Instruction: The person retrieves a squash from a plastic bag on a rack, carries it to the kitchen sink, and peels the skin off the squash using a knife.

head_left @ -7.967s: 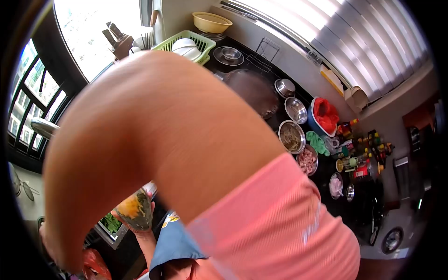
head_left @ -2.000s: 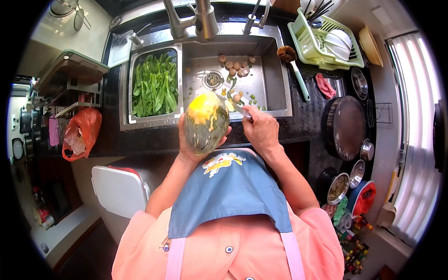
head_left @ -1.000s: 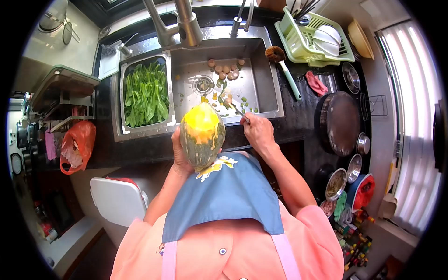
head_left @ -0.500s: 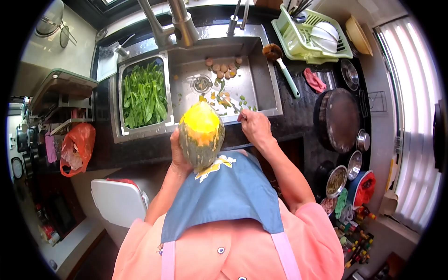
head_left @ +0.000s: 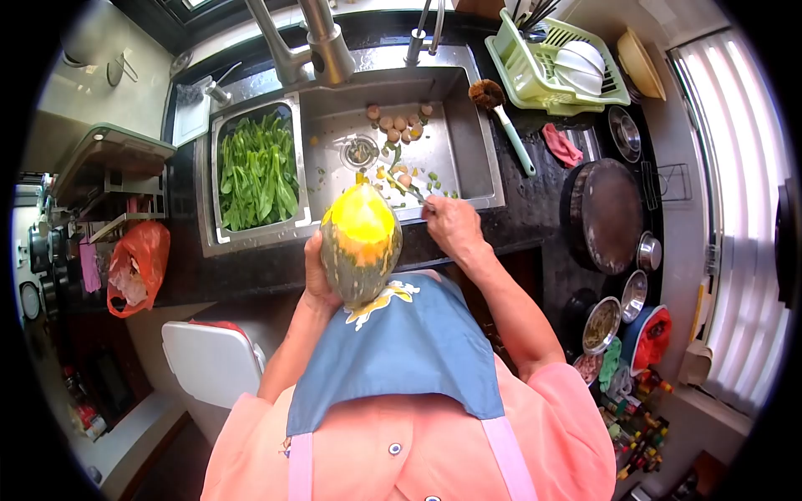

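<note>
My left hand point(head_left: 319, 271) is wrapped round the left side of a pumpkin point(head_left: 361, 271), holding it upright against the apron at the sink's front edge. Its upper part is peeled to bright yellow flesh, while the lower part keeps mottled green skin. To the right of the pumpkin, my right hand point(head_left: 454, 225) is closed on a slim peeler point(head_left: 415, 194), whose head points up and left over the sink; its details are small. Green and orange peel scraps point(head_left: 433, 179) and several eggshells point(head_left: 399, 132) lie in the sink basin point(head_left: 334, 100) near the drain.
Leafy greens point(head_left: 257, 171) fill the left basin under the faucet point(head_left: 326, 46). On the right counter are a brush point(head_left: 511, 134), a dish rack point(head_left: 555, 71), a pink cloth point(head_left: 562, 145) and a large round pan point(head_left: 608, 215). A red bag point(head_left: 138, 267) hangs at left.
My right hand has turned slightly, and the peeler now shows beyond its fingers, pointing toward the sink. The pumpkin stays in my left hand almost unmoved.
</note>
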`<state>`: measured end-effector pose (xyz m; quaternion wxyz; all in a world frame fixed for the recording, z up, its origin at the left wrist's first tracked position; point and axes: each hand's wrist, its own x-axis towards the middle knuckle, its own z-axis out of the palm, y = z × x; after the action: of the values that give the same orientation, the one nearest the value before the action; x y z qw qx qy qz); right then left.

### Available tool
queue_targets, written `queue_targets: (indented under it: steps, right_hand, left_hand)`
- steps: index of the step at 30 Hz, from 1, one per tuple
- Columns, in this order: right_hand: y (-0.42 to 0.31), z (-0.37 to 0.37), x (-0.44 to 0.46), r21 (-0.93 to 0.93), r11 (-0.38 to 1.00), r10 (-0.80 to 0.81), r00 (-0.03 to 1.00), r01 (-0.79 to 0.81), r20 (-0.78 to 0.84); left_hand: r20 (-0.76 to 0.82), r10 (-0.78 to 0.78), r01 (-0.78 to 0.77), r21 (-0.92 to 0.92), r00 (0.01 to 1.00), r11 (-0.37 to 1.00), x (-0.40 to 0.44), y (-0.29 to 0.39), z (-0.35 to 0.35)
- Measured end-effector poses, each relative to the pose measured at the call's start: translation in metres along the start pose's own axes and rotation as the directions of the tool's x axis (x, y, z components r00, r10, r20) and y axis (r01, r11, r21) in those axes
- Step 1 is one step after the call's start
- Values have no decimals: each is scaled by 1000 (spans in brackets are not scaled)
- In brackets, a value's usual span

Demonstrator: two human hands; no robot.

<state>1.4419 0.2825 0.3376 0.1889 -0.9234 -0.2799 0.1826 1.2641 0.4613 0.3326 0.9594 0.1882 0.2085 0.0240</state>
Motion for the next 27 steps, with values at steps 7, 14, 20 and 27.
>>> queue_targets:
  steps: [7, 14, 20, 27]
  right_hand:
    - [-44, -32, -26, 7, 977, -208, 968, 211, -141]
    - [-50, -36, -28, -34, 956, -292, 951, 290, -102]
    - [-27, -13, -14, -61, 977, -213, 962, 205, -171]
    - [-35, -33, -16, 1, 992, -127, 985, 128, -117]
  left_hand:
    - [30, -13, 12, 45, 999, 999, 0, 11, -2]
    - [20, -21, 21, 29, 1000, 999, -4, 12, -2]
    - [64, -38, 37, 24, 997, 999, -9, 16, 10]
    - [33, -49, 47, 49, 998, 998, -6, 20, 6]
